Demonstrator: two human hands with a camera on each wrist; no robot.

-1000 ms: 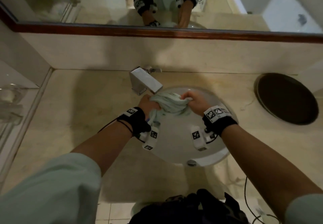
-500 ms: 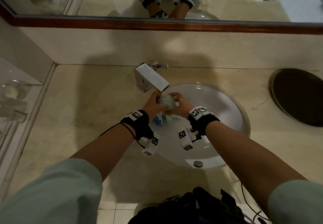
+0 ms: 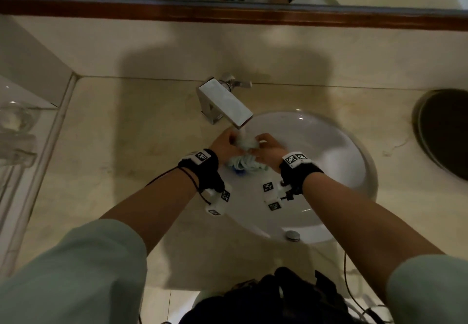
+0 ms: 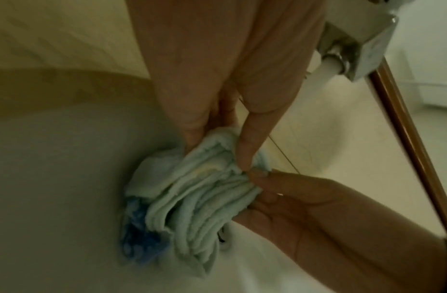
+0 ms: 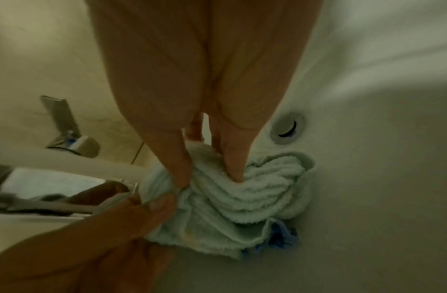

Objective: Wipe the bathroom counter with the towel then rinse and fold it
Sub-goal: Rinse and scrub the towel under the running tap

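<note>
A pale green towel [image 3: 244,158] with a blue patch is bunched into a wad inside the white sink [image 3: 329,171], just under the chrome faucet spout [image 3: 225,103]. A thin stream of water falls from the spout onto it. My left hand [image 3: 225,144] pinches the towel's left side, and in the left wrist view the left hand [image 4: 217,154] has its fingers curled into the folds of the towel [image 4: 200,198]. My right hand [image 3: 268,149] grips the other side. In the right wrist view the right hand [image 5: 207,178] digs its fingertips into the towel [image 5: 242,198].
The beige stone counter [image 3: 114,159] surrounds the sink. A dark round opening [image 3: 445,131] sits at the counter's right. Glassware [image 3: 15,121] stands on a shelf at the left. A wood-framed mirror [image 3: 228,17] runs along the back wall. A chrome overflow fitting [image 5: 287,128] is near the towel.
The towel was stretched between my hands a second ago. My hands have come together and squeezed it into a small wad under the spout.
</note>
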